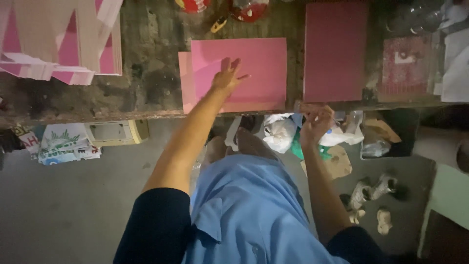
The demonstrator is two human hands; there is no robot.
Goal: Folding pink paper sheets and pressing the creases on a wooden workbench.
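Table: worn dark table (146, 73) spans the upper frame, its front edge facing the person.
Pink sheet: large pink sheet (259, 63) lies flat mid-table over a paler pink sheet (184, 83) that shows at its left.
Left hand: left hand (228, 76), fingers spread, rests flat on the pink sheet's left part, gripping nothing.
Right hand: right hand (315, 122) sits at the table edge, fingers curled; whether it holds anything cannot be told.
Pink board: second pink board (335, 51) lies to the right, apart.
Stack: pink and white sheets (63, 44) piled far left.
Floor: white plastic bag (279, 134) and printed package (63, 142) below.
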